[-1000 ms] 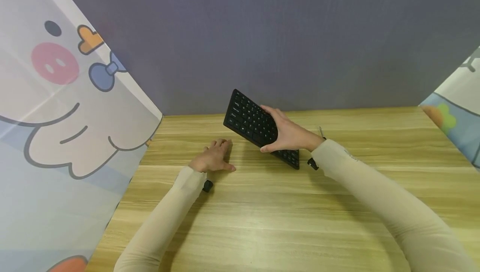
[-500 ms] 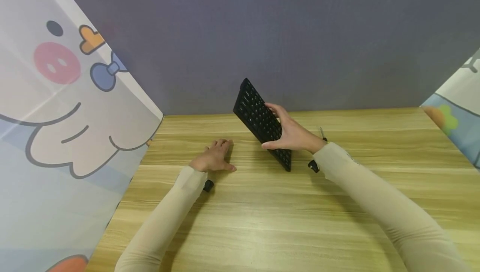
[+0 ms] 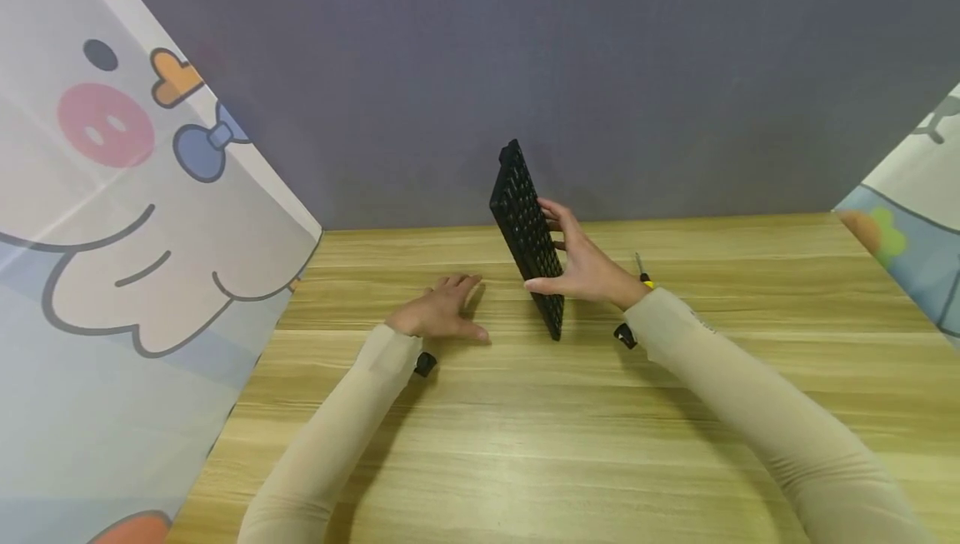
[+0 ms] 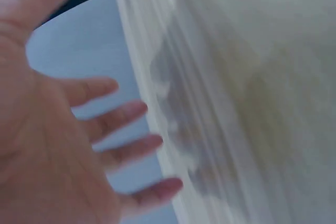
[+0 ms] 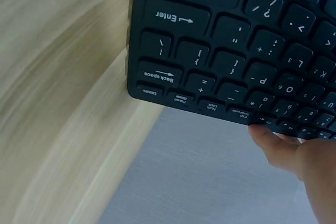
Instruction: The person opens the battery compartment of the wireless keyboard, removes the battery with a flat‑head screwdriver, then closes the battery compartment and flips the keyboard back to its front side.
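Note:
A black keyboard is tilted steeply up on its side above the table, its keys turned towards the right. My right hand grips it across its width, thumb on the near long edge and fingers at the far edge. Close up in the right wrist view, the keyboard shows its Enter and Backspace keys, with fingers at its edge. My left hand is held low over the table, left of the keyboard, its fingers spread. In the left wrist view the palm of the left hand faces the camera and holds nothing.
A thin tool with a metal shaft and a black and yellow handle, like a screwdriver, lies behind my right wrist, partly hidden. The wood-grain table meets a grey wall at the back. Cartoon-printed panels flank it.
The keyboard has turned from a slant to a steep, nearly edge-on stance, its upper end rising and shifting right. My left hand has moved slightly right, towards the keyboard.

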The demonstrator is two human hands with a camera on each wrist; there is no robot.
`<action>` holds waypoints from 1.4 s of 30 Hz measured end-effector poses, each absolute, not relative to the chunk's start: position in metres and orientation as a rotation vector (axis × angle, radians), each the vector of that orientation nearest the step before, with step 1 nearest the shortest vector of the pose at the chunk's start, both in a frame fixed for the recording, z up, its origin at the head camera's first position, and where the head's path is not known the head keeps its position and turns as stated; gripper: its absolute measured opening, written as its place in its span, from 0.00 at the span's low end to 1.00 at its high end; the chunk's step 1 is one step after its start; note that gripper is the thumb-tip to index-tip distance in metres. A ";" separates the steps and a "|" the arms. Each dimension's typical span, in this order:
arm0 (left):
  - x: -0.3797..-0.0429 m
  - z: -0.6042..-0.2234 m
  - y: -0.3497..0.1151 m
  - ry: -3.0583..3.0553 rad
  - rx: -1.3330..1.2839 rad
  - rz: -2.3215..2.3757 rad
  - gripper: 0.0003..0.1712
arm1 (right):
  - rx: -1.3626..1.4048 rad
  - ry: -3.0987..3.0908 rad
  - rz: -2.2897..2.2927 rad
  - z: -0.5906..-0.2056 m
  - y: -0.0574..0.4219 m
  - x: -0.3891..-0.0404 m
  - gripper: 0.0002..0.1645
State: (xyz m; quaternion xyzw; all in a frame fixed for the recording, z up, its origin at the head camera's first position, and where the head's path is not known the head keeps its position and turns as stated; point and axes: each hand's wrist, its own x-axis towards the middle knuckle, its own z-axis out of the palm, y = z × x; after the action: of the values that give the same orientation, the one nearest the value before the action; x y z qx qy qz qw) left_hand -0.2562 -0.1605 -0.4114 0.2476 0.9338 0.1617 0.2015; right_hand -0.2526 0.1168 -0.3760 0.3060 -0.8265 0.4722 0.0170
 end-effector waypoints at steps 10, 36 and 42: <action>-0.263 -0.408 -0.141 2.415 0.956 0.724 0.64 | 1.020 -2.518 1.526 -0.352 0.111 -0.228 0.65; -0.274 -0.418 -0.099 2.338 0.864 0.789 0.75 | 1.084 -2.327 1.625 -0.366 0.114 -0.225 0.66; -0.276 -0.419 -0.095 2.294 0.864 0.866 0.77 | 1.086 -2.295 1.643 -0.367 0.115 -0.224 0.66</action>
State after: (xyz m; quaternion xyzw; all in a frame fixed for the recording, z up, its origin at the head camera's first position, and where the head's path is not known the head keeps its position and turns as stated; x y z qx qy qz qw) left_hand -0.2762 -0.0947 -0.4185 0.3204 0.8501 0.3208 0.2677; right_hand -0.2242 0.1148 -0.3672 0.3584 -0.7576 0.5423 0.0587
